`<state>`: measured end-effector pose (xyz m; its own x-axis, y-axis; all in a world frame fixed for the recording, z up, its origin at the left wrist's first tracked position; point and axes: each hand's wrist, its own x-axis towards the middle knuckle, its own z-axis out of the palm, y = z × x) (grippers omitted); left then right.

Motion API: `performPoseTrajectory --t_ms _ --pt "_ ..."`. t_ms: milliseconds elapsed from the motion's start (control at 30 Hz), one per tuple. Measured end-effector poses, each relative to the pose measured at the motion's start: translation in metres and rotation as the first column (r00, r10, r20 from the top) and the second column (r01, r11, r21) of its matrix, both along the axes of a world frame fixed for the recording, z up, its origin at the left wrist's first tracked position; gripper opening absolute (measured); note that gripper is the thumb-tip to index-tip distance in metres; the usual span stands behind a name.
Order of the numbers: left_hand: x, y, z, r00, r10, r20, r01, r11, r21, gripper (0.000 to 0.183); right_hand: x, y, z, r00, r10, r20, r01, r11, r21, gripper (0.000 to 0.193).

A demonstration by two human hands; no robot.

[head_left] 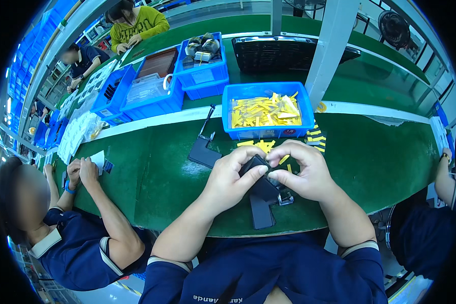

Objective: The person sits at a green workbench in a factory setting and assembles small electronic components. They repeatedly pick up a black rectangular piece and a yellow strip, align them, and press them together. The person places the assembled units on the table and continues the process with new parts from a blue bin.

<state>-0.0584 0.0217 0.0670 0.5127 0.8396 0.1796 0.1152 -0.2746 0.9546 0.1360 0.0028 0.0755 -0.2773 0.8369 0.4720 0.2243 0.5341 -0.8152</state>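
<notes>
Both of my hands meet over the green table (380, 162) on one small black part (256, 163). My left hand (230, 177) pinches its left side with thumb and fingers. My right hand (299, 169) presses its right side with the fingertips. Under my hands lies a black L-shaped plastic piece (262, 207) with a small metal clip (286, 199) beside it. Loose yellow strips (261, 145) lie just beyond my fingers. A second black L-shaped piece (203, 152) rests to the left.
A blue bin of yellow strips (265, 111) stands just ahead. More blue bins (152, 83) and a black tray (278, 53) sit farther back, next to a white post (329, 50). Other people work at my left (86, 177), my right (443, 177) and across the table.
</notes>
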Motion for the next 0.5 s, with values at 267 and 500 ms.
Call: performPoseTrajectory --t_ms 267,500 --pt "0.016 -0.009 -0.008 0.981 0.170 -0.089 -0.112 0.884 0.454 0.035 -0.010 -0.006 -0.010 0.965 -0.090 -0.245 0.017 0.958 -0.285 0.015" --pt "0.017 -0.011 -0.007 0.961 0.259 -0.094 -0.167 0.820 0.548 0.023 -0.012 -0.004 -0.016 0.957 -0.187 -0.220 0.129 0.959 -0.253 0.009"
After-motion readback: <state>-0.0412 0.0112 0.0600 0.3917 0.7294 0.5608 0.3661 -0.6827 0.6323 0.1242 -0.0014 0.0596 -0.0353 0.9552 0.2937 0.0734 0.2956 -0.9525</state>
